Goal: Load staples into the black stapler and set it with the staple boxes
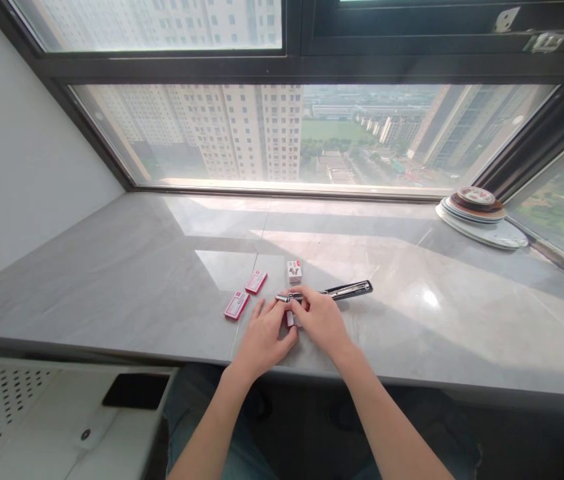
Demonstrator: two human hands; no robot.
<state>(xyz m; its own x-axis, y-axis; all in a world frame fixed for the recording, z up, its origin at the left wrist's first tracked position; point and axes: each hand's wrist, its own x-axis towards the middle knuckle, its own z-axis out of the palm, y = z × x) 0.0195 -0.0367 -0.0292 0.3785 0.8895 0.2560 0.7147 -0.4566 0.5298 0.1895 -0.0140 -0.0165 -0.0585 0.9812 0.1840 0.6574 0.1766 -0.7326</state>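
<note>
A black and silver stapler [349,291] lies opened out on the grey stone sill, its long arm pointing right. My right hand [318,319] pinches its metal part near the hinge, fingers closed around it. My left hand [263,337] holds the stapler's left end between thumb and fingers. Under and between my hands a small red and white box [291,319] shows in part. Just behind them stands a small white and red box [295,271]. Two flat red and white boxes, one nearer [237,305] and one farther [256,281], lie to the left.
A stack of plates [482,217] sits at the back right by the window. Below the sill on the left, a black phone-like object [135,391] lies on a white plastic surface [27,427]. The sill's front edge runs close to my wrists.
</note>
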